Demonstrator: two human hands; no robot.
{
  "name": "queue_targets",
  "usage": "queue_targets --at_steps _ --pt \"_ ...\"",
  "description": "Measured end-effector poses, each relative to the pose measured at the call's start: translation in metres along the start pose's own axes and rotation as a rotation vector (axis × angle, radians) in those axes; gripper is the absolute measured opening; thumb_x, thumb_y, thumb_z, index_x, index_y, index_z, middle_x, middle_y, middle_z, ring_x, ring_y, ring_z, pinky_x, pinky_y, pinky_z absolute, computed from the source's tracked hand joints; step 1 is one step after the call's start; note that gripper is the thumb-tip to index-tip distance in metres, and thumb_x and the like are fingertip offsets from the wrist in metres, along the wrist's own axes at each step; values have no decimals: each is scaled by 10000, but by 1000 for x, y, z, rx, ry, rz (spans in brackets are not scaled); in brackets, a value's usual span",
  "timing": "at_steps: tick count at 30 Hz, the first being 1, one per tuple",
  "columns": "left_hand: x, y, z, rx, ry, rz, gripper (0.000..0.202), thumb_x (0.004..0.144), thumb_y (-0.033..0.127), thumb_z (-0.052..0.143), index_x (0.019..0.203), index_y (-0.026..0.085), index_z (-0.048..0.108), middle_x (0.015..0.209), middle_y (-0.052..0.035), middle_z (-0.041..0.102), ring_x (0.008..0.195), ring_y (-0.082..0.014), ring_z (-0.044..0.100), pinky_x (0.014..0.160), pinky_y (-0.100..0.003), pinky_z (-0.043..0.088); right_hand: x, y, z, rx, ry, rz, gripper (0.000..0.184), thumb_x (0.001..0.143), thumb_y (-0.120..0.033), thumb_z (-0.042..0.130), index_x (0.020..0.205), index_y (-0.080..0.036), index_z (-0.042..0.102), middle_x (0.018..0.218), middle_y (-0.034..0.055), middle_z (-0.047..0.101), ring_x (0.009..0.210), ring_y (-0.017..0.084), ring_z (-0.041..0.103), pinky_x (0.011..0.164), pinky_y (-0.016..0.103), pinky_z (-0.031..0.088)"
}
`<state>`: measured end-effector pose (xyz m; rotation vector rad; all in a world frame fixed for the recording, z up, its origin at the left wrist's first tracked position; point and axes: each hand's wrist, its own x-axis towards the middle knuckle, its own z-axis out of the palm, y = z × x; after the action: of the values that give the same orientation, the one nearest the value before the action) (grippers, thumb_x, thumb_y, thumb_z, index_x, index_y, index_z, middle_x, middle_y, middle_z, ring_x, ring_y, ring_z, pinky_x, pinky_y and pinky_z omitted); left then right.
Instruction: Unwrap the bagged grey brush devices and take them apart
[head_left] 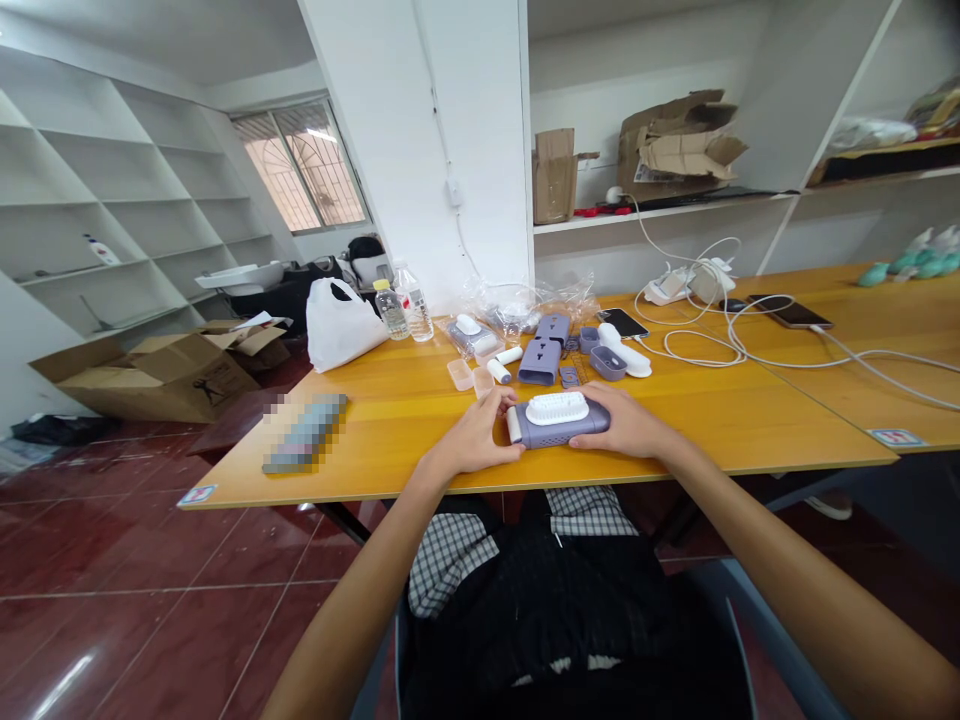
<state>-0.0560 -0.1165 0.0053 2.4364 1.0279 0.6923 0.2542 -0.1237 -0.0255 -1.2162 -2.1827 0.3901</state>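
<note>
A purple-grey case (555,437) with rounded ends lies near the table's front edge. A white bristled brush (556,408) sits bristles up on top of it, and a white cylinder (514,425) shows at its left end. My left hand (480,432) curls round that left end, thumb in front and fingers behind. Around the right end wraps my right hand (628,425), its thumb pressed on the front side. Just beyond are purple case parts (541,360), a purple cup (607,363), a white handled piece (624,350), small white rollers (499,370) and pinkish translucent caps (460,375).
Clear plastic wrapping (517,300), bottles (412,305) and a white bag (341,325) stand at the back left. A blurred flat object (307,433) lies left. Phones (622,323) and white cables (739,340) lie right. The table's front edge (450,490) is close.
</note>
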Motion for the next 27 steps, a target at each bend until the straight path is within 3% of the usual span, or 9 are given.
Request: queue_targets --at_steps 12,17,22,27 --pt "-1 -1 -2 42 -55 16 508 807 347 769 1207 237 475 1214 -73 614 1108 -302 641 1032 -506 543 0 2 1 -2 -4 8 756 752 -596 891 1412 -311 654 1391 108 677 1314 411 614 1154 617 437" --pt "0 -10 -4 -90 -59 6 507 794 370 845 1162 241 520 1163 -67 643 1062 -280 668 1000 -502 581 0 2 1 -3 -9 9 754 746 -584 894 1401 -294 662 1411 121 670 1315 413 616 1153 622 437" --pt "-2 -20 -6 -321 -41 -29 629 688 407 981 1115 219 559 1202 -98 669 1053 -261 714 995 -496 615 1 -2 -2 -5 -21 8 755 725 -573 910 1379 -281 673 1410 126 680 1325 413 618 1154 620 438" --pt "-3 -19 -10 -320 -42 -24 597 670 364 992 1068 219 571 1140 -85 726 1029 -250 743 984 -467 626 0 -4 -2 -7 -27 8 766 721 -555 912 1389 -274 664 1417 129 680 1331 419 616 1159 629 435"
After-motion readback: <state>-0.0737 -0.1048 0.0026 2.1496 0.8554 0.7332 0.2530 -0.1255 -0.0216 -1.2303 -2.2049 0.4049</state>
